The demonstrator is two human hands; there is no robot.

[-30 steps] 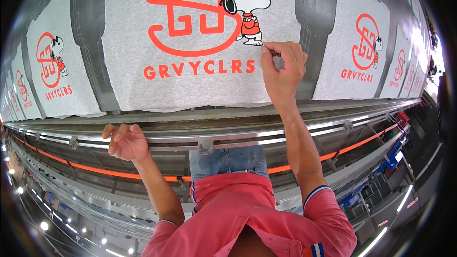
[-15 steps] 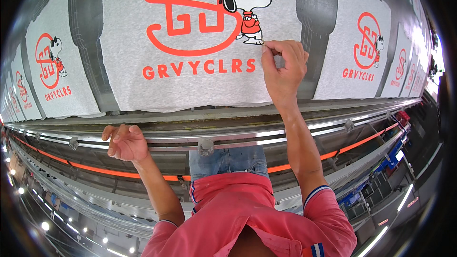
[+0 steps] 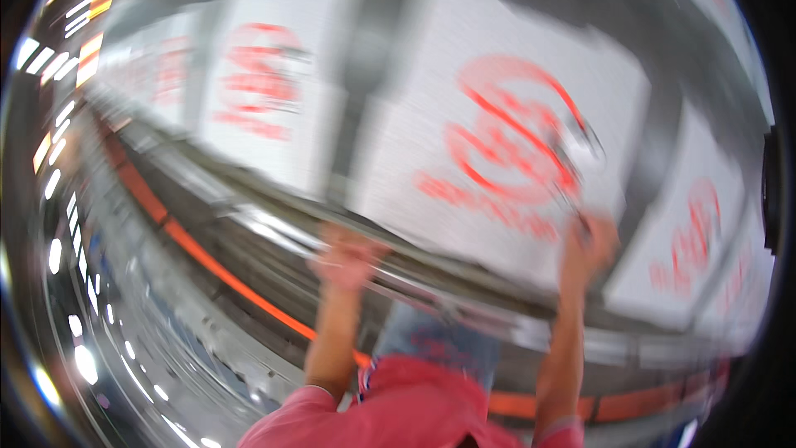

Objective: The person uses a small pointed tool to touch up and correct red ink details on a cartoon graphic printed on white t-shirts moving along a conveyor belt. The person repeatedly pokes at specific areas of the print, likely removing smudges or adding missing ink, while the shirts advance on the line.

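Note:
A light grey fabric panel (image 3: 398, 158) lies flat in front of me, printed with a red looped emblem, a line of red letters and a cartoon dog, all smeared by motion. My right hand (image 3: 590, 242) is over the panel's lower right part, just below the dog print (image 3: 582, 149). Blur hides its fingers and anything they may hold. Over the metal rail (image 3: 414, 286) at the near edge is my left hand (image 3: 348, 255), left of the panel's lower corner; its fingers are too smeared to read.
More printed grey panels lie in a row, one to the left (image 3: 265, 91) and one to the right (image 3: 684, 224), with dark grey table strips (image 3: 365, 75) between them. An orange bar (image 3: 232, 282) runs below the rail, close to my body.
The whole view has swung and tilted, so the panels now sit lower and farther right, and the picture is blurred. My right hand still stays by the dog print.

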